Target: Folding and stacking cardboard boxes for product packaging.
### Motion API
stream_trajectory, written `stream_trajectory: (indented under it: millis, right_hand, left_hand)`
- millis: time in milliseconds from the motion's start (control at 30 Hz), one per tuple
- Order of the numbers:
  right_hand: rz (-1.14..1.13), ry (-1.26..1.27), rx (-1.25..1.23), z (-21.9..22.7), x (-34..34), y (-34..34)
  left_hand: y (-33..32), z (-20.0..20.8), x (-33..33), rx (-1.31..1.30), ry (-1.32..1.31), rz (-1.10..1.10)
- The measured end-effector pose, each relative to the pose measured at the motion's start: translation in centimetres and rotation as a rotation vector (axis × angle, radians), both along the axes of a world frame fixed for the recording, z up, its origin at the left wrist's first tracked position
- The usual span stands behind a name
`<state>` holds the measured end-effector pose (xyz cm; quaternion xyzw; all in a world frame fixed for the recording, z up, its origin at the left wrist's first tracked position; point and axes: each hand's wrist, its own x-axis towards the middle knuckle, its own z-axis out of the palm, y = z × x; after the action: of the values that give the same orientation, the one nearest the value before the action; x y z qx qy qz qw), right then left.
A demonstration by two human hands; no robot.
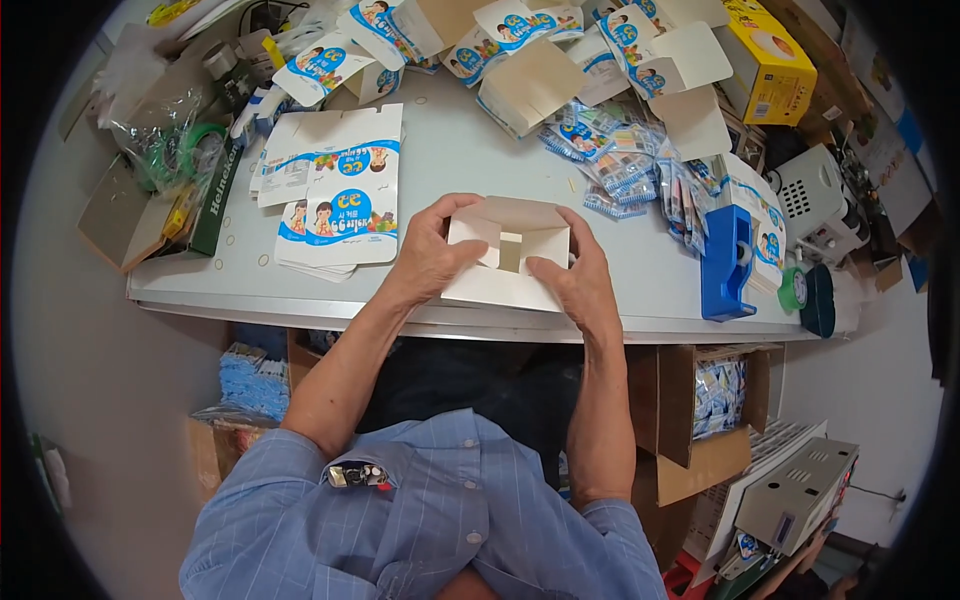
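Note:
Between my two hands, at the table's front edge, is a small white cardboard box with its flaps standing up around an opening. My left hand grips its left side, thumb on a side flap. On the other side my right hand holds it, with the thumb at the opening's edge. Left of my hands lies a stack of flat printed cartons, white with blue bands and cartoon children. Beyond the box to the right is a heap of small blue-and-white sachets.
Several opened printed boxes crowd the back of the table. A blue tape dispenser stands at the right edge, by green tape. A yellow carton sits back right. Below the table, a cardboard box holds more sachets.

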<state>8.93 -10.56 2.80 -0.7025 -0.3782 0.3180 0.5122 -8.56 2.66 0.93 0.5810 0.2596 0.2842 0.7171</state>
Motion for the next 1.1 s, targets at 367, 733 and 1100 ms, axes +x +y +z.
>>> stream_trajectory:
  millis: [367, 733, 1100]
  right_hand:
    - [0.104, 0.452, 0.610, -3.1, 0.8, -0.8]
    - [0.070, 0.197, 0.025, 1.8, 1.3, -0.2]
    - [0.151, -0.356, -0.182, 2.4, 1.4, -0.3]
  left_hand:
    - [-0.8, 0.0, 0.3, 0.436, 0.097, -0.107]
    - [1.6, -2.0, -0.9, 0.451, -0.139, -0.268]
    - [1.2, 1.5, 0.1, 0.354, 0.472, -0.231]
